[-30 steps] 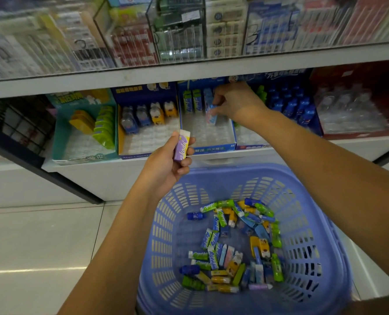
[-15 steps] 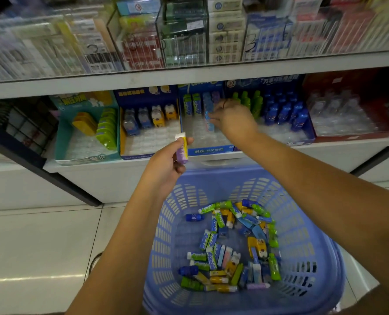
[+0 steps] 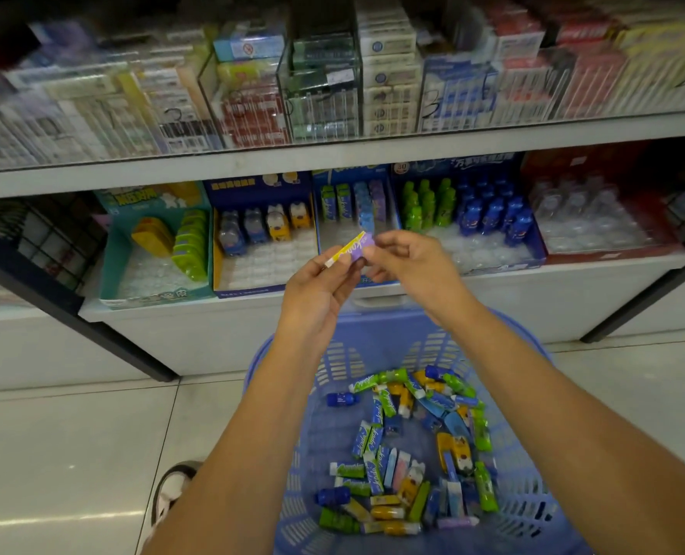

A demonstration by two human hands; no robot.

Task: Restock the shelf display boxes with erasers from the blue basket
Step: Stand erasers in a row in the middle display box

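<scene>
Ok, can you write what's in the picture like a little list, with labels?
place: shop shelf with display boxes
left hand: holding a purple eraser
right hand: fingers touching the eraser's other end
blue basket: on the floor, many loose erasers inside
matching box: green, blue and purple erasers at the back, front rows bare

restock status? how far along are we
Early. Done: only the back rows of the display boxes hold erasers; front slots are bare. In hand: a purple eraser, pinched between left hand and right hand. Left: dozens of erasers lie in the blue basket.
</scene>
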